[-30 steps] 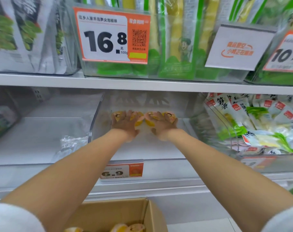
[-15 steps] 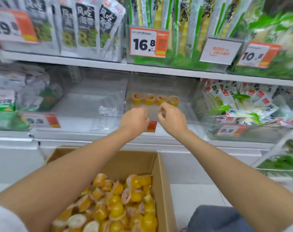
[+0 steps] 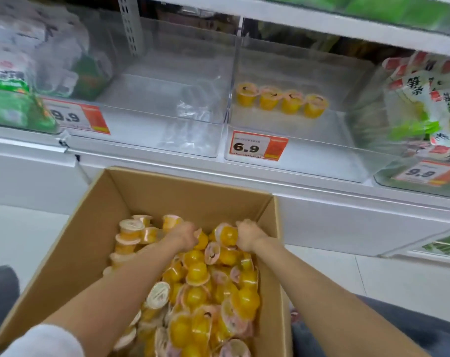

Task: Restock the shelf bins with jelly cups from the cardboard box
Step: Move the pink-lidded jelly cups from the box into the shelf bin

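Near edge of frame: your white sleeve (image 3: 43,341) is cut off at the lower left. Dark grey fabric (image 3: 412,328) lies at the lower right, too blurred to name.

Both forearms reach into the cardboard box (image 3: 95,228), which is heaped with orange jelly cups (image 3: 195,274) lying at all angles.

Your left hand (image 3: 181,234) is knuckles-up near the box's far wall, fingers curled down round a cup at its thumb side. Your right hand (image 3: 247,234) is beside the far right corner, curled the same way on a cup that pokes out toward the left. The hands are apart, with a few cups between them. Fingertips of both are buried in the pile, so how many cups each holds cannot be told.

Farther off, the clear shelf bin (image 3: 321,161) with the 6.9 price tag (image 3: 257,145) has a row of four cups (image 3: 280,100) upright along its back. The clear bin (image 3: 141,140) to its left holds a crumpled clear wrapper (image 3: 193,109). The white and green packets (image 3: 424,99) at the right edge are cut off.
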A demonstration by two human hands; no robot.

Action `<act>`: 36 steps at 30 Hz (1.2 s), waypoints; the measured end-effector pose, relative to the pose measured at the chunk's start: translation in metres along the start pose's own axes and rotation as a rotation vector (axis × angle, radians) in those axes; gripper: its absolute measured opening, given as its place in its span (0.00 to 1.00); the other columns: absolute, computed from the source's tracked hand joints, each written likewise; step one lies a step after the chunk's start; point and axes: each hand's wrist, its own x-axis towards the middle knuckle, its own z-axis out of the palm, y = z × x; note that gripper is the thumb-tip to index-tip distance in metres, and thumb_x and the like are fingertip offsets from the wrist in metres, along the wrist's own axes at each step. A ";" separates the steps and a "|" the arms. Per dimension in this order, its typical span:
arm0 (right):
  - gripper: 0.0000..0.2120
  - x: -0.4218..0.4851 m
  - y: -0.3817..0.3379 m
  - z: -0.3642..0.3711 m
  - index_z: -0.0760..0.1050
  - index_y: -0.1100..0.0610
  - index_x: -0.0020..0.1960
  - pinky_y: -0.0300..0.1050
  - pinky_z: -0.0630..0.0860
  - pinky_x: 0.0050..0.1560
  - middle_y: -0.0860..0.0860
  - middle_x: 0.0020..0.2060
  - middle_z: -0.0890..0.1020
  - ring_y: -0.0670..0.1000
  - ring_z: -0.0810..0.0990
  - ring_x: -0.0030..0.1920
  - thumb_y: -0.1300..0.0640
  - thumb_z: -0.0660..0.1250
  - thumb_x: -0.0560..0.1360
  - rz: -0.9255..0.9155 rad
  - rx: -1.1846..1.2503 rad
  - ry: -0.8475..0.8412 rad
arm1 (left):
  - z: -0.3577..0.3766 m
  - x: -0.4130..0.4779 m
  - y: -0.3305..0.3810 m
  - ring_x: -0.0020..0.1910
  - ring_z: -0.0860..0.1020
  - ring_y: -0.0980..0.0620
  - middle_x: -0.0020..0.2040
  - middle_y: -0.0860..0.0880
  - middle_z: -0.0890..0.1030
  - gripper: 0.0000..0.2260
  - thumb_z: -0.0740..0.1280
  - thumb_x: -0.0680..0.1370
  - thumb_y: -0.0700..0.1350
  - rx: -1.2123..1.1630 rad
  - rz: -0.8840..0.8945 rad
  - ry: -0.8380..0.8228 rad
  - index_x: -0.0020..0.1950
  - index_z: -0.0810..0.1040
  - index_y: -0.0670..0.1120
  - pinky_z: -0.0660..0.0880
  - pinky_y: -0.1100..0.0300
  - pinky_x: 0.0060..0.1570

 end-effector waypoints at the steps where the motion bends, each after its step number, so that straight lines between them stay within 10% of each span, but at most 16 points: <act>1: 0.25 0.009 0.000 0.008 0.66 0.61 0.70 0.50 0.66 0.69 0.60 0.68 0.68 0.60 0.67 0.69 0.53 0.64 0.76 0.023 -0.011 -0.016 | 0.008 0.010 -0.004 0.60 0.77 0.44 0.62 0.43 0.78 0.17 0.63 0.78 0.44 -0.045 -0.033 -0.013 0.66 0.75 0.43 0.74 0.56 0.54; 5: 0.34 0.033 0.006 0.041 0.57 0.59 0.76 0.52 0.58 0.73 0.58 0.73 0.61 0.60 0.57 0.74 0.47 0.65 0.76 0.145 0.013 -0.025 | 0.032 0.038 -0.015 0.61 0.76 0.44 0.62 0.42 0.77 0.22 0.63 0.80 0.46 -0.143 -0.121 -0.046 0.73 0.65 0.43 0.73 0.55 0.55; 10: 0.15 0.042 0.009 0.050 0.76 0.52 0.62 0.51 0.63 0.68 0.56 0.64 0.68 0.59 0.64 0.67 0.52 0.65 0.76 0.162 -0.025 0.123 | 0.054 0.063 -0.019 0.75 0.60 0.44 0.77 0.47 0.59 0.28 0.56 0.83 0.52 -0.304 -0.102 -0.151 0.79 0.51 0.45 0.61 0.52 0.72; 19: 0.14 0.034 0.002 0.046 0.69 0.55 0.63 0.49 0.67 0.64 0.60 0.60 0.73 0.60 0.69 0.62 0.58 0.60 0.77 0.218 0.071 0.170 | 0.084 0.087 -0.026 0.66 0.70 0.41 0.68 0.46 0.72 0.24 0.66 0.76 0.59 -0.365 -0.239 -0.051 0.69 0.67 0.55 0.68 0.46 0.65; 24: 0.23 0.023 -0.001 0.040 0.66 0.55 0.66 0.49 0.68 0.63 0.59 0.62 0.70 0.61 0.68 0.64 0.56 0.68 0.74 0.153 0.091 0.136 | 0.070 0.075 -0.008 0.62 0.74 0.42 0.61 0.43 0.76 0.26 0.66 0.75 0.58 -0.351 -0.284 -0.073 0.66 0.71 0.42 0.73 0.54 0.55; 29: 0.23 0.002 -0.006 0.015 0.67 0.55 0.63 0.49 0.71 0.60 0.56 0.59 0.71 0.58 0.68 0.62 0.56 0.68 0.70 0.014 0.144 0.229 | 0.042 0.041 0.001 0.44 0.74 0.49 0.42 0.47 0.75 0.12 0.71 0.68 0.53 -0.403 -0.087 -0.017 0.41 0.76 0.46 0.72 0.56 0.42; 36: 0.22 -0.059 -0.005 -0.044 0.71 0.53 0.58 0.46 0.72 0.58 0.51 0.55 0.75 0.53 0.71 0.59 0.56 0.69 0.65 -0.168 0.285 0.550 | -0.039 -0.039 0.035 0.41 0.79 0.50 0.40 0.51 0.82 0.15 0.74 0.63 0.53 -0.342 0.351 0.351 0.45 0.79 0.47 0.78 0.52 0.41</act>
